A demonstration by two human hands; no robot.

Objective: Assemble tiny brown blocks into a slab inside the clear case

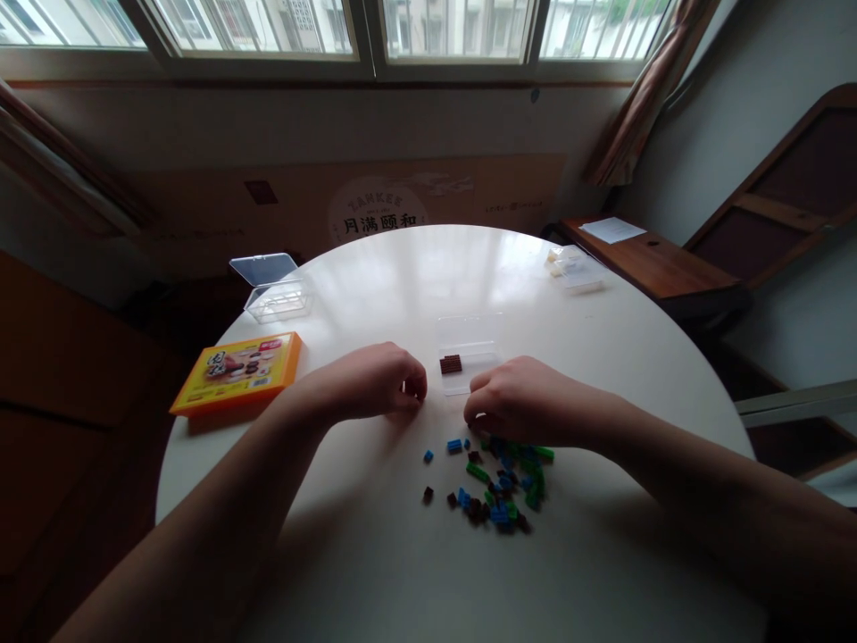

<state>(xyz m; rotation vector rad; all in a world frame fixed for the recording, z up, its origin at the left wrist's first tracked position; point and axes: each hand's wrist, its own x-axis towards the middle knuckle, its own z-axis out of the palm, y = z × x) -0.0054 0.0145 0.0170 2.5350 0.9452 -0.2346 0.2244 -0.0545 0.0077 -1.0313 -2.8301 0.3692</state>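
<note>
My left hand (381,379) hovers low over the table, left of a clear plastic box, its fingertips curled together. Whatever may be between them is too small to make out. My right hand (522,397) is closed beside the box's near right corner, fingers bent down and their tips partly hidden. Inside the clear box (480,332) lies a dark brown ridged block (451,364). Just below my right hand spreads a loose pile of small building bricks: blue (499,514), green (478,472) and dark brown (428,493).
On the left of the round white table (375,554) lies an orange and yellow game box (245,371). Behind it stands an open clear case (278,302). A clear bag (574,268) rests at the back right, near a wooden side table (669,268) with paper on it.
</note>
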